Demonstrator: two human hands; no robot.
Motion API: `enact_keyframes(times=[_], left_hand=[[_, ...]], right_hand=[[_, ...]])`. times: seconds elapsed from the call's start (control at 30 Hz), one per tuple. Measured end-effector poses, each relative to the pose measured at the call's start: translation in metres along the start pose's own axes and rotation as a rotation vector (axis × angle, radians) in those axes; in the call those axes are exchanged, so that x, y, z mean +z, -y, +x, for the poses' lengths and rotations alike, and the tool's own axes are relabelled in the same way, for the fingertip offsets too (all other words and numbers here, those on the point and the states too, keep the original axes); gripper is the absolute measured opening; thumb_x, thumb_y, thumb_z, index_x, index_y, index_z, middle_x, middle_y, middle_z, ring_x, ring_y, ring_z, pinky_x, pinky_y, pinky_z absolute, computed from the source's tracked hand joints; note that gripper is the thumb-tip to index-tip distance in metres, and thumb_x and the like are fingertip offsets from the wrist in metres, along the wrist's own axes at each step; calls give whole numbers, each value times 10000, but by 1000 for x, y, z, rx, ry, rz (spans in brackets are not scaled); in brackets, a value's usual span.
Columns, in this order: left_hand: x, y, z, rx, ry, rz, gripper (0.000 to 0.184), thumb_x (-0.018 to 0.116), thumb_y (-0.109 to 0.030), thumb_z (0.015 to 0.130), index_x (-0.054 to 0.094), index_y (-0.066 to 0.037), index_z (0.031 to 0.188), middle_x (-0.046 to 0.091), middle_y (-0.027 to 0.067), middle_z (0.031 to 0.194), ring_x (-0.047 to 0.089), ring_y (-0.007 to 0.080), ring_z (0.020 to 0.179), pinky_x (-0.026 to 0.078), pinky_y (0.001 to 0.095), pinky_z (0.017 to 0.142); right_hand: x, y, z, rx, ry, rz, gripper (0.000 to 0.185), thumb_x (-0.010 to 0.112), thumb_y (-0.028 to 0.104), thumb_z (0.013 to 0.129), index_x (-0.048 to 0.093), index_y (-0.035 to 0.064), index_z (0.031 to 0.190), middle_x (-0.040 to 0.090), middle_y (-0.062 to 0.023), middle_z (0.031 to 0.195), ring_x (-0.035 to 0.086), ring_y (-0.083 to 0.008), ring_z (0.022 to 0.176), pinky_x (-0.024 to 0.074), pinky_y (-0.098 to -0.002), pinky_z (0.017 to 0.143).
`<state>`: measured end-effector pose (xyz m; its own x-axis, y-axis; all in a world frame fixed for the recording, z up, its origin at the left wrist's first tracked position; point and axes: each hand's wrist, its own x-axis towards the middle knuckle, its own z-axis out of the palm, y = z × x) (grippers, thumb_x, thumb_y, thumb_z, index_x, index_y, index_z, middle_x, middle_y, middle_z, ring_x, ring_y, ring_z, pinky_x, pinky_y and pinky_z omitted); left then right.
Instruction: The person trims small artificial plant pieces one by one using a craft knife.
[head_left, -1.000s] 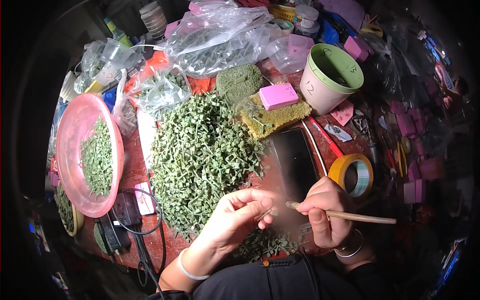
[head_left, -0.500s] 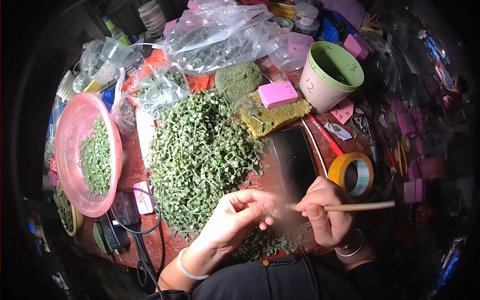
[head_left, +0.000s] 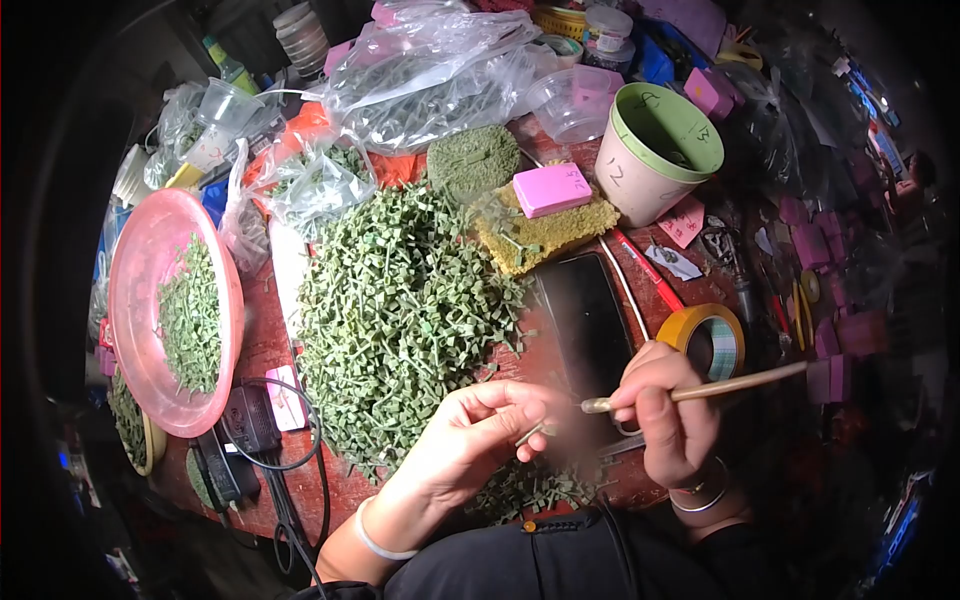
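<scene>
My left hand [head_left: 485, 430] is closed in a pinch on a small green piece [head_left: 530, 433], near the front edge of the table. Just right of it, my right hand [head_left: 660, 415] grips a slim wooden-handled tool [head_left: 740, 383] like a pen. The tool's pale tip points left toward the pinched piece, with a gap between them; a blur hides whether the tip carries anything. Behind my left hand spreads a large heap of small green pieces [head_left: 400, 330]. Further loose green pieces [head_left: 530, 488] lie below my hands, by the dark clothing.
A pink bowl [head_left: 130, 300] of green pieces stands left, beside black adapters [head_left: 250, 415] and cables. Behind the right hand are a dark phone [head_left: 580, 310] and a yellow tape roll [head_left: 690, 325]. Further back: a yellow sponge [head_left: 540, 240], pink box [head_left: 552, 189], green-lined bucket [head_left: 640, 165], plastic bags [head_left: 430, 80].
My right hand has shifted slightly right and up, drawing the tool's tip a little away from the left fingers. The green piece in my left hand shows more clearly now.
</scene>
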<state>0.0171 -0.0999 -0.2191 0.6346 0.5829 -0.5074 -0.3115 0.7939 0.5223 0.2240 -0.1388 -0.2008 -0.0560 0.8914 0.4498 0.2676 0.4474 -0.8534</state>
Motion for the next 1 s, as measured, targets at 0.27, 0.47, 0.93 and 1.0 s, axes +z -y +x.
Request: enact_keyframes(times=[0.27,0.47,0.93,1.0], left_hand=[[0,0,-1,21,9,-39,182,624,-88,895,650,4,1050,665,75,867,590,110,727,477,225,666],[-2,-1,0,52,47,-60,164,605,-89,919,625,5,1052,642,66,890,602,131,776,487,240,691],[-1,-1,-2,59,79,-91,178,606,-98,921,608,-8,1075,639,51,892,605,113,781,493,229,704],[-3,2,-1,66,76,-110,187,605,-72,904,615,-5,1078,644,67,883,588,130,765,475,243,708]], right_hand=[[3,5,9,-214,103,-205,146,603,6,789,575,29,930,565,-92,757,549,-249,594,461,-338,559],[6,7,4,-302,112,-285,290,635,2,723,578,41,1005,557,-75,840,573,-250,689,493,-343,622],[-1,2,-2,-184,10,-131,119,584,83,881,596,20,982,586,-88,807,583,-228,655,487,-326,585],[1,5,3,-234,30,-177,130,588,73,870,595,24,991,584,-86,808,582,-232,656,489,-328,592]])
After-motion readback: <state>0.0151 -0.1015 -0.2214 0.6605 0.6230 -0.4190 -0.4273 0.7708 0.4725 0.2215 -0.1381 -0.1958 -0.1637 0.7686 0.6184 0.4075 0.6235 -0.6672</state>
